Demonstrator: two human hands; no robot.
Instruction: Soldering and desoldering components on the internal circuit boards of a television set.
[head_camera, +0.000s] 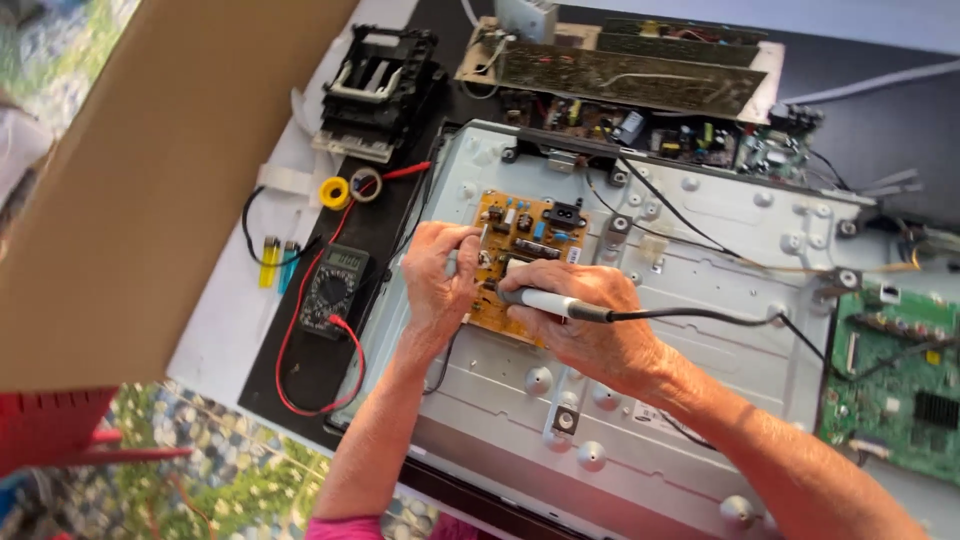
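An orange-brown circuit board (530, 232) is mounted on the grey metal back panel (700, 330) of a flat screen lying face down. My right hand (585, 325) grips a white-handled soldering iron (545, 301) with a black cord, its tip pointing left onto the board and hidden by my fingers. My left hand (438, 280) rests on the board's left edge, fingers curled around something small and grey that I cannot make out clearly.
A black multimeter (335, 290) with red and black leads lies left of the panel, next to solder rolls (335, 192) and two lighters (272, 262). A green circuit board (895, 370) sits at right. More boards (640, 80) and a black frame (380, 85) stand behind. A cardboard sheet (150, 180) covers the left.
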